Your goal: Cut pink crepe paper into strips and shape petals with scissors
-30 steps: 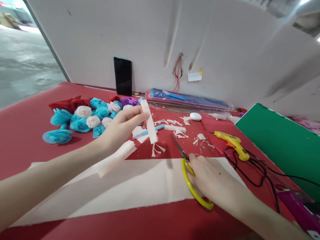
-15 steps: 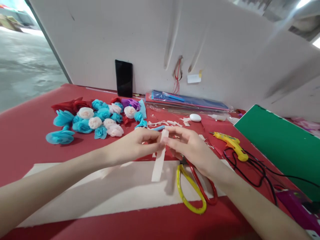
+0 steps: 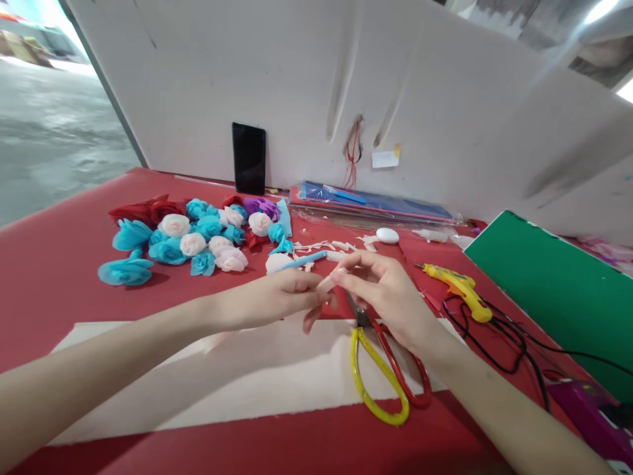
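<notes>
A pale paper strip (image 3: pixel 328 282) is pinched between my two hands above the table. My left hand (image 3: pixel 291 295) grips its left end, with some fingers curled below. Thumb and fingertips of my right hand (image 3: pixel 378 284) close on the other end. Scissors (image 3: pixel 378 369) with one yellow and one red handle lie beneath my right hand, their blades partly covered. Under both hands stretches a long cream paper sheet (image 3: pixel 237 389). A light blue stick (image 3: pixel 302 260) and pale paper scraps (image 3: pixel 341 247) lie just beyond the fingers.
Blue, pink, red and purple paper flowers (image 3: pixel 208 227) cluster at the left. A dark phone (image 3: pixel 249 158) leans on the back wall. Wrapped paper packs (image 3: pixel 376 204) lie along it. At right are a yellow glue gun (image 3: pixel 457 287), black cable (image 3: pixel 519 336) and green board (image 3: pixel 554 290).
The strip hung down lengthwise before; now it is turned slantwise between my fingers and mostly hidden. My left fingers have curled lower, and the view has shifted slightly.
</notes>
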`<state>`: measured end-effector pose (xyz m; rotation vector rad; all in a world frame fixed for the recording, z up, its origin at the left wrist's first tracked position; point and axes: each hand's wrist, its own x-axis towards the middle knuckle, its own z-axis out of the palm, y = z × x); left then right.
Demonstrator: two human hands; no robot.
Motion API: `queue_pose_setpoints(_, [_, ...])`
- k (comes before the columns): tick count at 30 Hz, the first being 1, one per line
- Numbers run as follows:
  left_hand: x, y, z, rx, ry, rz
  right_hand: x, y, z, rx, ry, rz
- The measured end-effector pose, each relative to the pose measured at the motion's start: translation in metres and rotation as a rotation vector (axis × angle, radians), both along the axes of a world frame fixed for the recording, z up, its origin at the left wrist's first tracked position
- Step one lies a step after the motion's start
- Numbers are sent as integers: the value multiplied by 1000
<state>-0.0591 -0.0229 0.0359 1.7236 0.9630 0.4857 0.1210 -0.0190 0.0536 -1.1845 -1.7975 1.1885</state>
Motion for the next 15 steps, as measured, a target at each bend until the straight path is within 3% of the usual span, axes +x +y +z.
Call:
queue_pose_setpoints(7, [-11,1,6,-74,91,-19,23,19,16,76,-152,58])
queue_pose_setpoints(9, [-19,3,7,-46,164,-43,28,16,27,188,-197,37])
queue_pose_setpoints(12, [-29,7,7,55,275,-73,34,-11,45,477,-308,94])
queue_pose_setpoints(13, [-31,9,6,86,290,-71,36,-26,50,463,-301,141])
queue_pose_setpoints(15, [-32,13,5,121,288,-61,41,-60,54,260,-218,127])
